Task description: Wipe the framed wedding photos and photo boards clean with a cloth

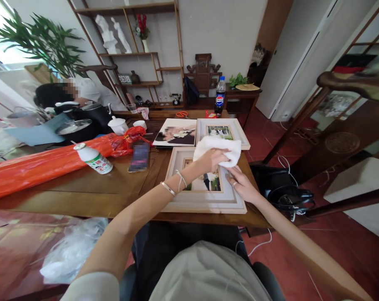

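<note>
My left hand point(212, 161) is closed on a white cloth point(236, 146), which lies bunched over the upper right part of a picture frame point(204, 205). This pale wood frame rests flat near the table's front edge, with a couple's photo partly hidden by my hand and the cloth. My right hand point(244, 186) grips the frame's right side, its fingertips close under the cloth; how far the fingers wrap round the edge is hidden. Just behind lies a second picture frame point(242, 133) with an outdoor photo. To its left is a large photo print point(176, 131) on a stack.
Left on the wooden table point(123, 184) are a phone point(140, 155), a white bottle point(93, 158) and a long red plastic-wrapped bundle point(51, 161). A cola bottle point(220, 96) and orange scissors point(181, 113) stand farther back. Another person point(93, 92) is behind the pots.
</note>
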The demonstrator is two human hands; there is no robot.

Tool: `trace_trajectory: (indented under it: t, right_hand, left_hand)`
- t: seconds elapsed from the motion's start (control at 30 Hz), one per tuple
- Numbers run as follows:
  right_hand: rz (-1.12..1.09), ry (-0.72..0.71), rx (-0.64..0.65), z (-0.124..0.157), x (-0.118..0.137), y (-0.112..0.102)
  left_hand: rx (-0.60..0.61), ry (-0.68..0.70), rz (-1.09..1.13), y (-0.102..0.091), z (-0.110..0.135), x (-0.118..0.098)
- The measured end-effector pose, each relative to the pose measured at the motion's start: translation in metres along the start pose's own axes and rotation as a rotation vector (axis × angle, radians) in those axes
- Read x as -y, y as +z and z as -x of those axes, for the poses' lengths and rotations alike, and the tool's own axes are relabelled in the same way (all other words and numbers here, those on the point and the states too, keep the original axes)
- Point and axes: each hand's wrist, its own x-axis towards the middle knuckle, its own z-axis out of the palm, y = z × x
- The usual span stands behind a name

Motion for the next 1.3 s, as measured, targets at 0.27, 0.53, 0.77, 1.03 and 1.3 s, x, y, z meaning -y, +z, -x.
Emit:
trace_trajectory:
  t: [0.27,0.53,0.77,1.03,1.3]
  right_hand:
    - [-0.023,-0.018,0.013,0.000,0.002,-0.001]
    - [-0.026,0.006,0.001,0.000,0.004,-0.001]
    - [-0.018,0.028,0.003,0.000,0.007,-0.002]
    - [-0.011,0.040,0.022,0.000,0.007,-0.003]
    - [-0.001,0.019,0.027,0.000,0.006,-0.003]
  left_hand:
    - [0.101,-0.109,-0.022,0.003,0.041,0.017]
    - [0.177,-0.444,-0.076,-0.022,0.141,0.035]
    - [0.234,-0.269,-0.081,-0.045,0.180,-0.083]
    - [0.144,-0.364,-0.214,-0.023,0.163,-0.072]
    - [0.114,-0.513,-0.174,-0.003,0.112,0.039]
